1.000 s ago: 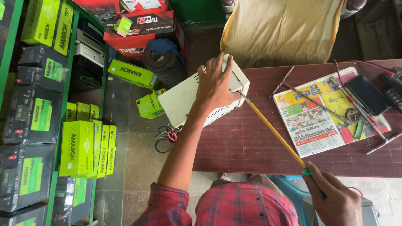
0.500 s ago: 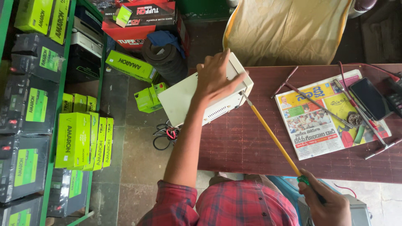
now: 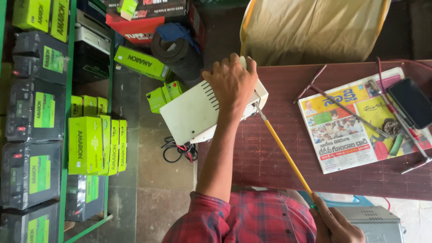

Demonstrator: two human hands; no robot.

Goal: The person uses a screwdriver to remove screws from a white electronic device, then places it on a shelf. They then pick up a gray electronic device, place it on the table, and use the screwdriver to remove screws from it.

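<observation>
The left hand (image 3: 232, 83) presses flat and open on a white box (image 3: 198, 110) at the table's (image 3: 270, 157) left edge; the right hand (image 3: 335, 225) grips a long yellow screwdriver (image 3: 283, 150), its tip touching the box

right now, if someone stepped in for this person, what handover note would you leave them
Left hand: pressed flat on top of the white metal box, which overhangs the left edge of the table.
Right hand: grips the long yellow screwdriver, tip at the box's right side.
Newspaper, spare tools and a phone lie at the right.
Done: box steadied, tip in place. Left: whatever the tip is working on; I cannot see the screw.
</observation>
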